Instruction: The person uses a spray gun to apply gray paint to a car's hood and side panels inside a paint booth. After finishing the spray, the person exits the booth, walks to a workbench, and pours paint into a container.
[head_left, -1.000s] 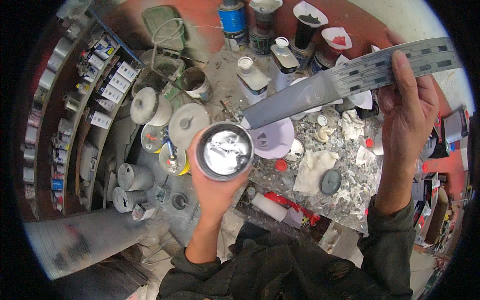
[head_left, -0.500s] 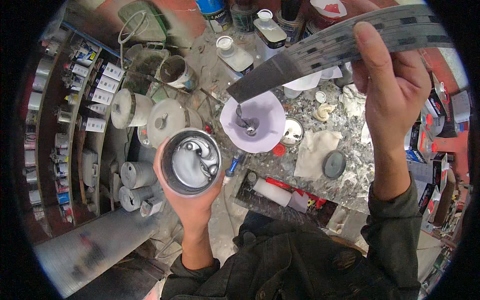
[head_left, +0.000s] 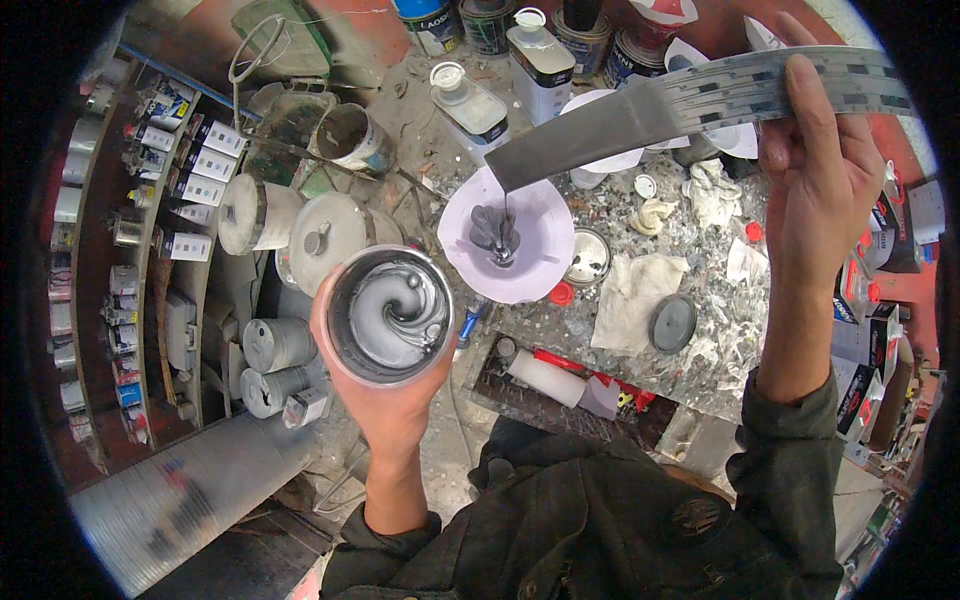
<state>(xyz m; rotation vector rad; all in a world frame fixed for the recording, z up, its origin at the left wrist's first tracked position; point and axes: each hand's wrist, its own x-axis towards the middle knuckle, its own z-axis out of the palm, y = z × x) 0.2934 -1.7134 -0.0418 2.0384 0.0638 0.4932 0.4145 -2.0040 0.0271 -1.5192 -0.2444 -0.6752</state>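
My left hand (head_left: 392,412) is wrapped round a cup (head_left: 390,318) of swirled silver-grey paint, held up left of the middle. In my right hand (head_left: 828,165), raised at the upper right, is a long flat mixing stick (head_left: 690,97) with marked bands; thumb and fingers grip its far right part. Grey paint coats the stick's lower left end. That end hangs above a pale lilac paper paint strainer (head_left: 548,238), and a thin thread of paint runs down from it. Dark grey paint lies inside the strainer's cone.
On the stained workbench (head_left: 715,340) are a cloth (head_left: 640,300), a dark round lid (head_left: 672,324) and a red cap (head_left: 561,293). White-capped bottles (head_left: 470,108) and paint cans (head_left: 487,28) stand at the back. Lidded tubs (head_left: 335,235) sit left, beside stocked shelves (head_left: 160,200).
The mixing stick has moved right and its wide end tilted lower, with my right hand shifting right. More dark paint shows in the strainer. The paint in the cup now shows a spiral swirl.
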